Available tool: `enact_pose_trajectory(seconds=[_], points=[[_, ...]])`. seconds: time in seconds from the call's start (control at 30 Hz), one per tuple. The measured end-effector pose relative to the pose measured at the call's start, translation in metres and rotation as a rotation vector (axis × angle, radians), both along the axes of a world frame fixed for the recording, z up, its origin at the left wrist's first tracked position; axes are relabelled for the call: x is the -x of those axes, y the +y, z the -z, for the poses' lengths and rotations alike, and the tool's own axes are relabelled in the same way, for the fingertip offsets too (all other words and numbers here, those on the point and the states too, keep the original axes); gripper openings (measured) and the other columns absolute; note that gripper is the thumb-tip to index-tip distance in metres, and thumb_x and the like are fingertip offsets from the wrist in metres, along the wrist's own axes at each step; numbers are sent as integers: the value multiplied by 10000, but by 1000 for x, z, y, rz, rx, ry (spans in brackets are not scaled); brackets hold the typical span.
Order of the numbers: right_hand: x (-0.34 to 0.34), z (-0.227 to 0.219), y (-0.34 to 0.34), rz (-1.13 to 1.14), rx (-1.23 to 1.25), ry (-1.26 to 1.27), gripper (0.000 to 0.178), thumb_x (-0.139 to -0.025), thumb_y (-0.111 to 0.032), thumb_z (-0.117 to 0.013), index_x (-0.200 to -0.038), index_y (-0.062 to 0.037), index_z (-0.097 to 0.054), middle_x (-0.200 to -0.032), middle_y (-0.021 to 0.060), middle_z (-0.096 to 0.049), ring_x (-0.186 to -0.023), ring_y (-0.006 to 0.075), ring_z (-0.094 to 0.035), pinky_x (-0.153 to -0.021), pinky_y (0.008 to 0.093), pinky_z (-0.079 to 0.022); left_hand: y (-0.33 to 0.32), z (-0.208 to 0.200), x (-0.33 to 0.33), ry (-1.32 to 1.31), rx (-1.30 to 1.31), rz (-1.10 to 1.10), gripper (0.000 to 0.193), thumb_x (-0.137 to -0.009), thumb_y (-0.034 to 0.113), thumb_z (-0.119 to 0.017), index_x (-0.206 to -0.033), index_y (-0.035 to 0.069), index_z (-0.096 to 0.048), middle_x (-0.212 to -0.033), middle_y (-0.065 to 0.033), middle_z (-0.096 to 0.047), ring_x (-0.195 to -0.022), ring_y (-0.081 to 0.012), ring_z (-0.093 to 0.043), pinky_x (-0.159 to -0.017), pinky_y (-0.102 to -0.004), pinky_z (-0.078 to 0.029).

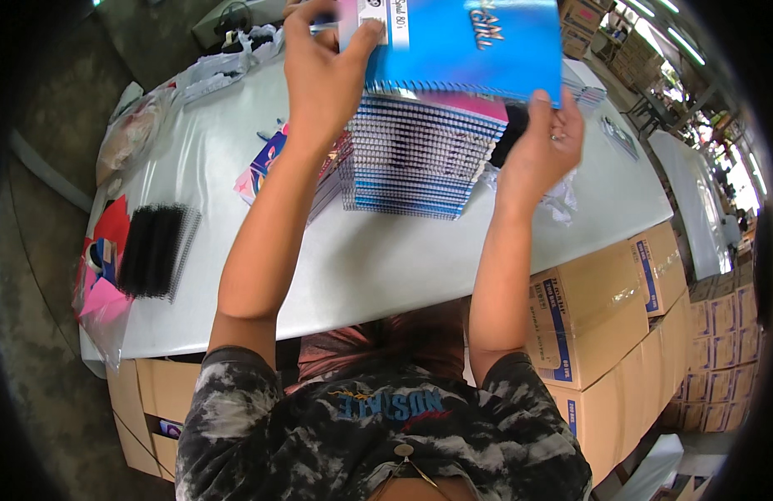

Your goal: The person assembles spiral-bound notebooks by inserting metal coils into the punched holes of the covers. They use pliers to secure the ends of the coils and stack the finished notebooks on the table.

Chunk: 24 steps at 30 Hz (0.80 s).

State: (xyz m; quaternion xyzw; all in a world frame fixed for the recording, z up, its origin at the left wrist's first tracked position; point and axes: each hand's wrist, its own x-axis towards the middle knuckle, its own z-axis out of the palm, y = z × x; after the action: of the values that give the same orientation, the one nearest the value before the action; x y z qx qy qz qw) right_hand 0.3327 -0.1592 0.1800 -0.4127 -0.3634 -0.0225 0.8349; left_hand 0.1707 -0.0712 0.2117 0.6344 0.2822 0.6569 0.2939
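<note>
A blue spiral notebook (445, 58) is held up above the table, its coiled edge toward me. My left hand (332, 71) grips its left side, thumb on top near a white label. At the near right corner, my right hand (552, 138) pinches the cover between thumb and fingers. Just below stands a tall stack of spiral notebooks (420, 163), coils facing me, with a pink cover showing at its top. Left of the stack, partly behind my left forearm, lie some colourful printed covers or notebooks (265, 163).
The white table (361, 271) carries a bundle of black binding coils (159, 250), red and pink sheets (106, 296), a tape roll (98, 255) and a plastic bag (140, 129). Cardboard boxes (599, 313) stand against its near right side. More notebooks (582, 79) lie at the far right.
</note>
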Motion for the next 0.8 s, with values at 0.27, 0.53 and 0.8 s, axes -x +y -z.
enact_pose_trajectory(seconds=[0.27,0.53,0.8], points=[[-34,62,43,177,349,-231,365,-841,-247,-548,-1093,16,-569,-1093,237,-556,-1022,323,-539,-898,368,-395,59,70,-7,309,86,-321,379,-810,407,-600,-900,44,-663,-785,-153,-633,-763,-258,-611,-704,-338,-465],[-20,66,56,272,239,-177,335,-900,-179,-477,-1137,45,-554,-998,230,-627,-883,296,-634,-763,343,-477,55,70,-24,45,148,-432,404,-817,385,-639,-742,-12,-620,-582,-62,-571,-522,-130,-506,-537,-267,-429],[-23,89,20,128,108,-271,449,-910,-141,-466,-1291,74,-364,-1325,201,-419,-1244,298,-376,-1038,365,-248,32,94,56,368,-118,-275,430,-791,371,-649,-987,-9,-598,-932,-163,-613,-847,-265,-580,-761,-344,-450]])
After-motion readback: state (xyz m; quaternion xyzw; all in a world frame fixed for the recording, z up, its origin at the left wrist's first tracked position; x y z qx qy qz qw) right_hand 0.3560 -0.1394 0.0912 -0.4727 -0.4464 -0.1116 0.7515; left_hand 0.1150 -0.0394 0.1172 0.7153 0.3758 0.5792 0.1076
